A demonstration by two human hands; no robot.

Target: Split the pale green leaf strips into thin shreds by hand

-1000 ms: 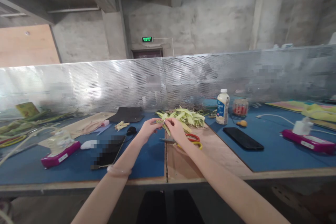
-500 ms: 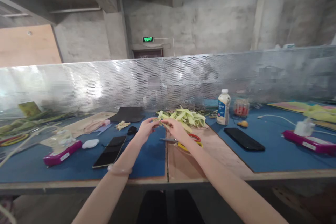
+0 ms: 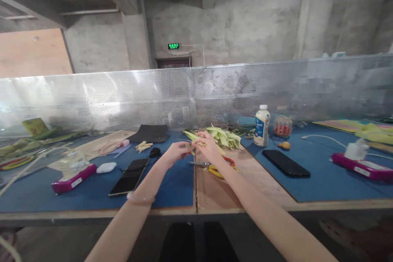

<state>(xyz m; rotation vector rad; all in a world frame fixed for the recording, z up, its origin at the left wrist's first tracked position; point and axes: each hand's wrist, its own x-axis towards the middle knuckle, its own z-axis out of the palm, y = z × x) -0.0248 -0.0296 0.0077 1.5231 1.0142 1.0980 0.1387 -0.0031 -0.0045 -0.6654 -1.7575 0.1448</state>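
My left hand (image 3: 175, 153) and my right hand (image 3: 207, 147) meet over the middle of the table, fingertips pinched together. Between them is a thin greenish leaf strip (image 3: 188, 145), mostly covered by the fingers. Just behind my right hand lies a heap of pale green leaf strips (image 3: 227, 138). A pair of scissors (image 3: 221, 169) with red and yellow handles rests below my right hand, partly hidden by the wrist; its blades point left.
To the left lie a phone (image 3: 129, 177), a white case (image 3: 106, 167), a purple power strip (image 3: 73, 179) and pale scraps (image 3: 143, 146). On the right are a bottle (image 3: 261, 126), a jar (image 3: 282, 126) and a black phone (image 3: 285, 163). A perforated metal screen (image 3: 138, 94) stands behind.
My right hand has shifted slightly up and its fingers have curled over the leaf strip. My left hand has dropped a little and turned.
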